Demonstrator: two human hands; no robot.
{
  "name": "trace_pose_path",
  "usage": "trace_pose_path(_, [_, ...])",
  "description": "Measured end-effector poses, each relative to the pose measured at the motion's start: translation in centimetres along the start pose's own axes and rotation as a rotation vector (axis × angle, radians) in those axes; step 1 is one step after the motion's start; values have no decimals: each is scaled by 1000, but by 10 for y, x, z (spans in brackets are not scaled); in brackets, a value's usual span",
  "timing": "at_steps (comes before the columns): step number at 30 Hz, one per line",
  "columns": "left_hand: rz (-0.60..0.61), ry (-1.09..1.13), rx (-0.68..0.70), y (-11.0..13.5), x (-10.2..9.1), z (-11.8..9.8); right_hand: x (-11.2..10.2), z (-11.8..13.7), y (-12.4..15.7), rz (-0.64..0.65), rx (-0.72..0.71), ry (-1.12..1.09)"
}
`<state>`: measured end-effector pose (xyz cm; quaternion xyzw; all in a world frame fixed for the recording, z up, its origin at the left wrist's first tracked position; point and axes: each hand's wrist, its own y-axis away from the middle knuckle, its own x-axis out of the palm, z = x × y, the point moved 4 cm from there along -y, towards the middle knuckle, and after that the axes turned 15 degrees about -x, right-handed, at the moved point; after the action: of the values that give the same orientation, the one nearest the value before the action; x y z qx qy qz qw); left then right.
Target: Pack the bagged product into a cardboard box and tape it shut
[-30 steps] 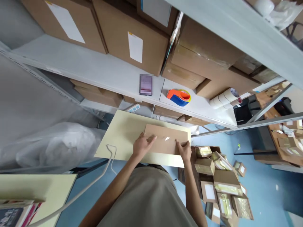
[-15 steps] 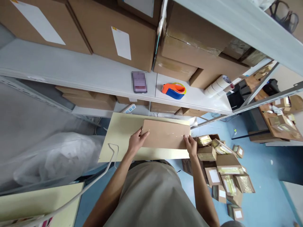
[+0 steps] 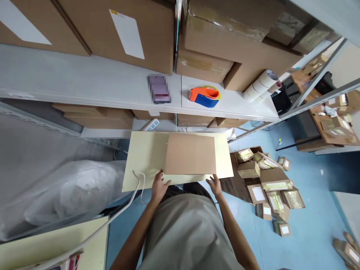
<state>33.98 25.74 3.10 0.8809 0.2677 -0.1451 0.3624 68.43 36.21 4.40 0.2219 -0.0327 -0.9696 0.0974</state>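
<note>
Two open hands [image 3: 187, 185], holding nothing, at flat brown cardboard sheet's [image 3: 189, 153] near edge.

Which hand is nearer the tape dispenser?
Right. The right hand is at the cardboard's near right corner, below the tape dispenser; the left hand is farther left.

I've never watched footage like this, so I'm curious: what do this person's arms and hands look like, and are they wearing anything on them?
Both arms are bare as far up as the picture shows: no sleeves or gloves. The left hand and right hand show no watch, ring or wristband that I can make out. The person wears a plain olive-grey top. A white cable runs past the left forearm.
</note>
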Motion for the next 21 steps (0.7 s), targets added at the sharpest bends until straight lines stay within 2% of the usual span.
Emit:
trace_pose_path(3, [-69, 41, -13, 5, 8, 12, 8, -6, 3, -16, 29, 8])
trace_pose_path(9, [15, 0, -41, 1, 17, 12, 16, -5, -3, 10, 53, -66])
trace_pose_path(13, [32, -18, -69, 4, 17, 5, 12, 2, -9, 28, 30, 1])
trace_pose_path(17, [49, -3, -117, 12, 17, -3, 7, 8, -6, 102, 48, 43])
trace_pose_path(21, [-8, -54, -164, 17, 13, -7, -11, 11, -10, 195, 28, 88])
